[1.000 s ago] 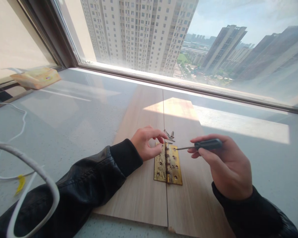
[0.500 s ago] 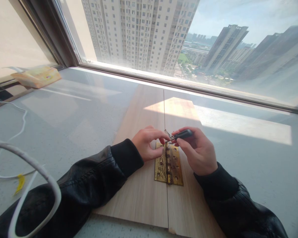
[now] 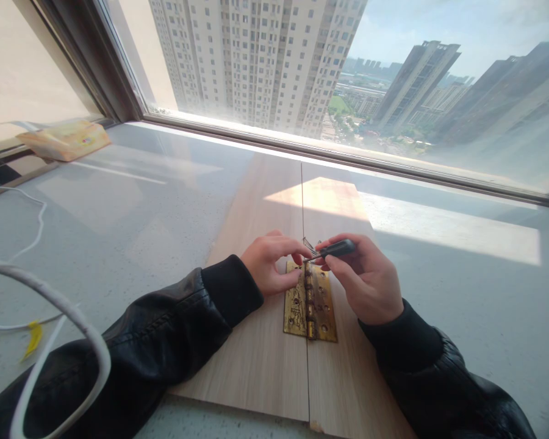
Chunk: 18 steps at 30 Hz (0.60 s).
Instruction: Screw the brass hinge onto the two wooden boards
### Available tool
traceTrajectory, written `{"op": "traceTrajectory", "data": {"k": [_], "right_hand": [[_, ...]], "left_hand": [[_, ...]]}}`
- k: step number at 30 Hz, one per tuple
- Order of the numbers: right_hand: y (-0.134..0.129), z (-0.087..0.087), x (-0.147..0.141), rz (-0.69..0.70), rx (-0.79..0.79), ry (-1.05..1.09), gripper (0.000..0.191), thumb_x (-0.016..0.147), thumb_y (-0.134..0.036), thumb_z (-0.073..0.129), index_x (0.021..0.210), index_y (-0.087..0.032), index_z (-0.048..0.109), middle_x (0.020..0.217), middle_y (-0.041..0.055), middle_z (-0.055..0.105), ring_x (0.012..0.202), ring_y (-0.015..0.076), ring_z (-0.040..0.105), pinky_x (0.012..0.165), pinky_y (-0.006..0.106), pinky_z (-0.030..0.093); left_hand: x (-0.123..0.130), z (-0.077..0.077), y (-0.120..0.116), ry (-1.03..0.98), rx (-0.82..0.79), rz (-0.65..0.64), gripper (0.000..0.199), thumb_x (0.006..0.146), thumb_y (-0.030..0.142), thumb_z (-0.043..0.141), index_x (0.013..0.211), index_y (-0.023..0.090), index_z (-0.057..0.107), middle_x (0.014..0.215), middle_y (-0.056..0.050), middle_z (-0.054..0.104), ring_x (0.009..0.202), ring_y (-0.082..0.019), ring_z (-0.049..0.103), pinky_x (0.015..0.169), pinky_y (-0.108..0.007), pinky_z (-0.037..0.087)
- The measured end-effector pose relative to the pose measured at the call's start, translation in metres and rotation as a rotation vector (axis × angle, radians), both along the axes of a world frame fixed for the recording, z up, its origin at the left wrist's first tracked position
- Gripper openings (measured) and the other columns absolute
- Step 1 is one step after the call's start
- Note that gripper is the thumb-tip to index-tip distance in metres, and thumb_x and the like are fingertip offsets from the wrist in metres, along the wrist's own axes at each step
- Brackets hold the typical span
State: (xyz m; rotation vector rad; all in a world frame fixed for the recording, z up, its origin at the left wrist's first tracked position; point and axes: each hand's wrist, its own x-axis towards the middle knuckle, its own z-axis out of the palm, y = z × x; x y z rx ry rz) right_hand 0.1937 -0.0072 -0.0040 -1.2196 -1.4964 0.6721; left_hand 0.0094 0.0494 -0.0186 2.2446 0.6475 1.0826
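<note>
Two pale wooden boards [image 3: 265, 366] lie side by side, and a worn brass hinge [image 3: 320, 311] rests across the seam between them. My right hand [image 3: 370, 280] is closed on a small screwdriver with a black handle [image 3: 341, 247], its shaft pointing left over the hinge's far end. From the left, my left hand [image 3: 274, 265] reaches over the hinge's upper left corner, thumb and fingers apart near the screwdriver's tip. Anything between those fingertips is too small to make out. Some thin metal pieces, perhaps screws, show just beyond the fingertips.
A white cable [image 3: 85, 329] loops at the lower left, with a yellow tag [image 3: 33, 341] beside it. A soft tissue pack [image 3: 68, 140] lies at the back left by the window frame [image 3: 238, 135]. The boards lie on a pale speckled surface [image 3: 466, 292].
The view has shifted very slightly. Both hands, the screwdriver and the hinge hold nearly the same places.
</note>
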Motion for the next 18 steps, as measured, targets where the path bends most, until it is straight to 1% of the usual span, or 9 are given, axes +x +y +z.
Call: {"op": "traceTrajectory", "data": {"k": [9, 14, 16, 18], "right_hand": [[-0.0006, 0.0034, -0.0021, -0.001, 0.009, 0.005, 0.016, 0.081, -0.020, 0.062, 0.096, -0.017, 0.058, 0.087, 0.0051, 0.070, 0.070, 0.0157, 0.069, 0.067, 0.032, 0.060], [-0.0012, 0.0019, -0.0019, 0.003, 0.006, 0.021, 0.017, 0.081, -0.020, 0.063, 0.097, -0.017, 0.058, 0.090, 0.0058, 0.070, 0.072, 0.0166, 0.070, 0.066, 0.032, 0.060], [-0.0008, 0.0008, -0.0013, -0.013, 0.015, 0.043, 0.018, 0.081, -0.019, 0.063, 0.098, -0.017, 0.058, 0.090, 0.0057, 0.070, 0.071, 0.0169, 0.070, 0.064, 0.032, 0.060], [-0.0003, 0.0000, -0.0005, -0.058, 0.044, 0.081, 0.017, 0.081, -0.019, 0.063, 0.097, -0.018, 0.057, 0.087, 0.0045, 0.069, 0.068, 0.0160, 0.069, 0.062, 0.032, 0.059]], "left_hand": [[0.0004, 0.0006, -0.0012, 0.004, -0.009, 0.017, 0.025, 0.070, 0.011, 0.061, 0.092, 0.017, 0.071, 0.078, 0.000, 0.072, 0.076, -0.016, 0.059, 0.077, -0.031, 0.049], [0.0008, -0.0005, -0.0022, -0.011, -0.048, 0.030, 0.025, 0.071, 0.010, 0.058, 0.091, 0.017, 0.071, 0.077, 0.000, 0.072, 0.076, -0.017, 0.058, 0.076, -0.031, 0.049], [0.0007, -0.0006, -0.0023, -0.009, -0.067, 0.040, 0.027, 0.070, 0.008, 0.057, 0.091, 0.017, 0.071, 0.077, 0.000, 0.072, 0.076, -0.017, 0.057, 0.075, -0.031, 0.049], [0.0007, -0.0008, -0.0020, -0.007, -0.084, 0.048, 0.028, 0.070, 0.007, 0.056, 0.090, 0.017, 0.072, 0.077, 0.000, 0.072, 0.076, -0.017, 0.056, 0.075, -0.031, 0.048]]}}
